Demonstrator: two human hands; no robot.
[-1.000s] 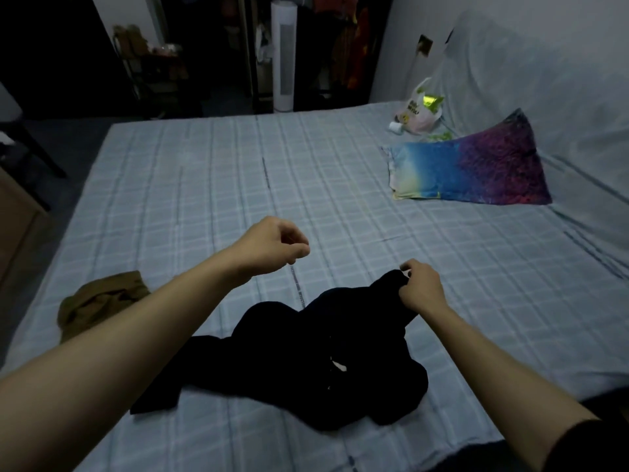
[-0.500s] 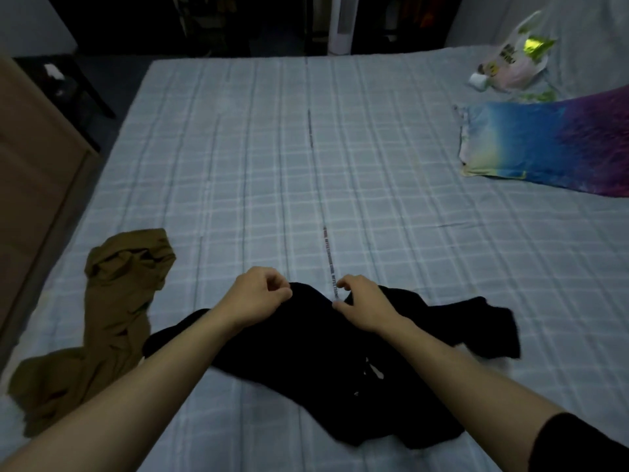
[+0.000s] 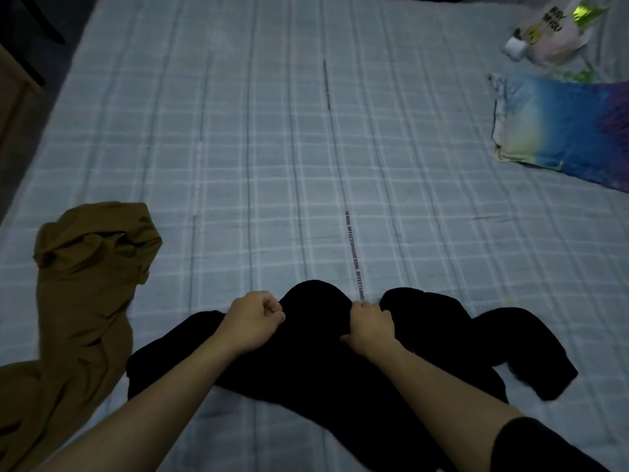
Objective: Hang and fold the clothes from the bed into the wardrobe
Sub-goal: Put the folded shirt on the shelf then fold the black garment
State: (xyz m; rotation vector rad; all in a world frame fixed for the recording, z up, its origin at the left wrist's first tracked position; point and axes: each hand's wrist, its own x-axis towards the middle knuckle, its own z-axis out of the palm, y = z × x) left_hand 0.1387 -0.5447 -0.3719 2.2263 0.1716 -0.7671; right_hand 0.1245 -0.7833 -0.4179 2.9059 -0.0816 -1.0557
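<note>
A crumpled black garment (image 3: 316, 362) lies on the near part of the bed (image 3: 272, 148), which has a pale blue checked sheet. My left hand (image 3: 252, 321) is closed on the garment's upper edge at its left. My right hand (image 3: 371, 325) pinches the same edge a little to the right. An olive-brown garment (image 3: 78, 301) lies rumpled at the bed's near left. A folded blue, yellow and purple cloth (image 3: 561, 127) rests at the right side.
A plastic pouch with a white cap (image 3: 551, 32) lies at the far right corner of the bed. A wooden piece of furniture (image 3: 13, 107) stands beyond the bed's left edge. The floor at the far left is dark.
My left hand came down from mid-air and closed on the black garment. My right hand shifted left along its edge. The view tilted down and closer to the bed.
</note>
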